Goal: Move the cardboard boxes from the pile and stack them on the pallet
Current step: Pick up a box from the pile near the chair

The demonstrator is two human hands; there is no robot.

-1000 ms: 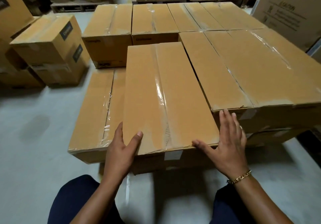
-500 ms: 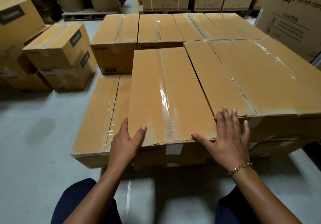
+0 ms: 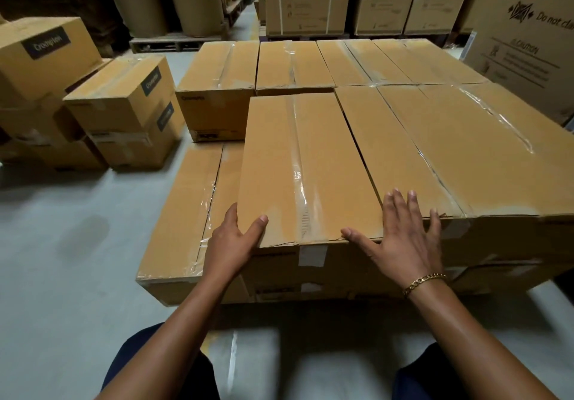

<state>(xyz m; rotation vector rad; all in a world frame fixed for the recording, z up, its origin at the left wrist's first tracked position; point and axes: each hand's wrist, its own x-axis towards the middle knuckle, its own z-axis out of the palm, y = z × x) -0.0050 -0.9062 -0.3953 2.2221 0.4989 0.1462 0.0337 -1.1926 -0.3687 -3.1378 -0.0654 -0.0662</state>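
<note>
We begin with the stack [image 3: 450, 157] of long taped cartons, which spreads to the right of and beyond the long box [image 3: 304, 167] we are handling. The pallet beneath it is hidden, so we only judge that it is there. The long box lies flat on the upper layer, its right side touching the neighbouring carton [image 3: 388, 157].

To the left of the long box and one layer lower lies a bare carton [image 3: 183, 213], so the upper layer has at least one slot open there. Well to the left of the long box, on the floor, sits the pile [image 3: 118, 111] of labelled boxes, with several yet to be moved.

We judge this layer well along but not finished. This box looks to be in the seating step, and more are left to fetch.

Our left hand [image 3: 231, 244] grips the long box's near left corner, thumb on top and fingers round the side. Our right hand [image 3: 403, 238] lies flat, fingers spread over its near right corner, pressing and holding nothing. A gold bracelet [image 3: 424, 283] circles that wrist.
</note>
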